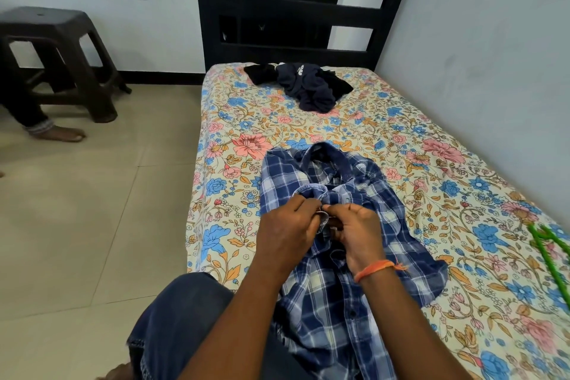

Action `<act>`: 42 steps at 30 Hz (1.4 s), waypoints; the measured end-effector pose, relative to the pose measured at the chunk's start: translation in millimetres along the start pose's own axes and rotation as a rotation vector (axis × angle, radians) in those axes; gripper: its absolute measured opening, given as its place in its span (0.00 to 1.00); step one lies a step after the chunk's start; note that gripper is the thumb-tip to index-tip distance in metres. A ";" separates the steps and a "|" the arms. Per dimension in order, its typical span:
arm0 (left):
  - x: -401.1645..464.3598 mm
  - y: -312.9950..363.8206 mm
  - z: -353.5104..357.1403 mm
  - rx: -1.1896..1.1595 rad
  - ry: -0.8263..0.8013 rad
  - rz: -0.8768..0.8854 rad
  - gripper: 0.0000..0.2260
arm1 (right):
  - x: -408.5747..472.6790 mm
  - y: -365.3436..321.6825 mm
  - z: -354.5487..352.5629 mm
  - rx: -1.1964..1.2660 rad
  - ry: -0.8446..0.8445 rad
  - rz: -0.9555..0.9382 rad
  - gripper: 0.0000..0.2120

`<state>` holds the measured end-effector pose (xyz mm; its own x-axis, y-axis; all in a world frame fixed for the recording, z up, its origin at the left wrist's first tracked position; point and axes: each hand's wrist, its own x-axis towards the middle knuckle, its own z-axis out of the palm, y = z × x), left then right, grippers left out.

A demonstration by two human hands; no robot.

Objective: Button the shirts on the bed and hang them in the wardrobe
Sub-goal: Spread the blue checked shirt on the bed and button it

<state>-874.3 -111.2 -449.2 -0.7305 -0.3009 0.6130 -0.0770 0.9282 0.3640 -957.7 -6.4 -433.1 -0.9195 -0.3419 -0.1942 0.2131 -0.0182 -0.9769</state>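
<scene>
A blue and white checked shirt [348,284] lies collar-up along the near part of the bed [401,139], which has a floral sheet. My left hand [287,228] and my right hand [354,231] meet over its chest, each pinching an edge of the front placket between fingers and thumb. The button under my fingers is hidden. A crumpled dark navy and black garment [308,86] lies near the black headboard. A green hanger [552,253] rests at the bed's right edge, partly cut off by the frame.
A dark plastic stool [55,58] stands on the tiled floor at the left, with another person's bare foot [61,133] beside it. A wall runs along the bed's right side. My knee in blue jeans [182,324] presses against the bed's near edge.
</scene>
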 end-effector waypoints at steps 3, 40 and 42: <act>-0.4 0.9 2.0 -0.003 -0.032 0.024 0.09 | 0.9 2.2 0.9 -0.027 0.010 -0.018 0.07; 6.8 -4.9 -1.9 -0.651 -0.226 -0.507 0.01 | 4.1 4.5 -36.1 -0.321 -0.471 -0.268 0.06; 8.4 -6.4 -4.5 -0.775 -0.288 -0.580 0.02 | 6.4 5.1 -40.3 -0.370 -0.478 -0.290 0.05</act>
<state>-876.9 -120.7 -443.2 -0.8640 -0.5018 0.0414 -0.0852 0.2269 0.9702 -975.8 29.2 -442.9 -0.6565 -0.7521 0.0584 -0.2264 0.1226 -0.9663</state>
